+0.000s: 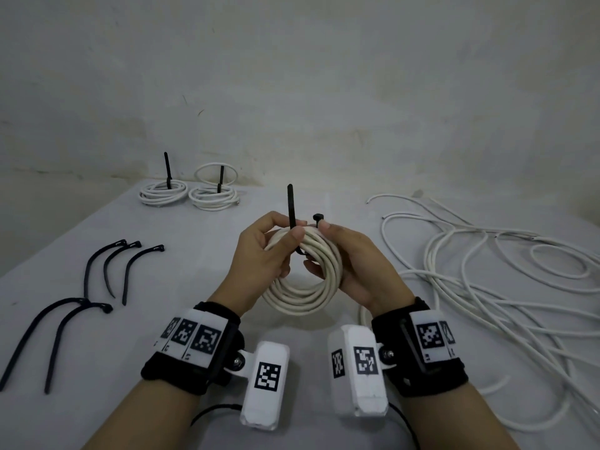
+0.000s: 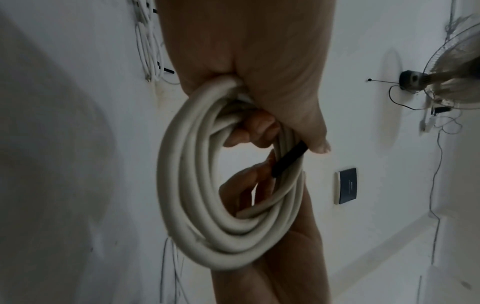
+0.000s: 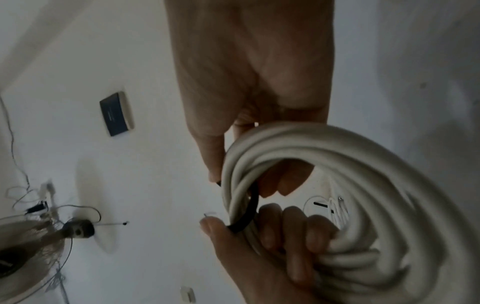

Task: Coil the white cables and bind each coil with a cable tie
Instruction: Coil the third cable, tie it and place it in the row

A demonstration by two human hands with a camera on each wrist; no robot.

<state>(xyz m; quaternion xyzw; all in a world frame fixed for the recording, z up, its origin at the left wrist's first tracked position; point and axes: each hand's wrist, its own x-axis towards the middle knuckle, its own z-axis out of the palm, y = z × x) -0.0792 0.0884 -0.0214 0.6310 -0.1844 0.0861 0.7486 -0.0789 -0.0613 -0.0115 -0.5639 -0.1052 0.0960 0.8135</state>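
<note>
Above the near middle of the grey table (image 1: 201,261), both hands held a coil of white cable (image 1: 305,287) upright between them, clear of the surface. The left hand (image 1: 263,254) had its fingers curled through the coil's opening, and its thumb pressed the tail of a black cable tie (image 1: 291,209) against the windings, so the tail stood straight up. The right hand (image 1: 357,264) cupped the coil from the right side, its fingers curled round the strands while the thumb and forefinger pinched the tie just below its square head (image 1: 318,217). The right wrist view showed the black strap passing under the bundle and through the coil's centre. The step in hand appeared to be binding this coil: the tie was looped round the windings but, as far as could be seen, its tail had not yet entered the head. The next move likely called for bringing tail and head together, threading one through the other, and pulling it snug without letting the windings spring apart. At the far left of the table lay two bound coils (image 1: 164,191), each with a tie tail standing up. Five spare cable ties (image 1: 130,271) lay on the near left, and a tangle of loose white cables (image 1: 487,280) sprawled across the right side, waiting to be coiled.
</note>
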